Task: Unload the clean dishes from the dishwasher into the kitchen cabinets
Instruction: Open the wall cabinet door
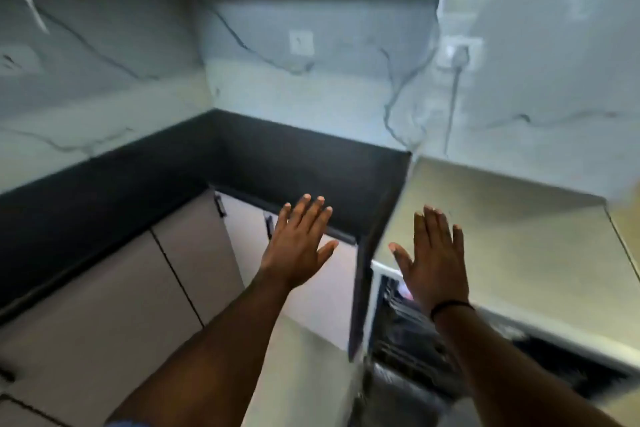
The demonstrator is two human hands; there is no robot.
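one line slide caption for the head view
Both hands, left and right, held open and empty above the open dishwasher beside a black countertop.

Bare forearms, thin black band (452, 306) on right wrist

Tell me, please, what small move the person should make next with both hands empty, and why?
Probably lower the right hand into the dishwasher rack just below it to pick up a dish. Both it and the left hand are spread open and hold nothing, the dishwasher stands open, and the lower cabinets are closed. What lies in the rack is too blurred to name.
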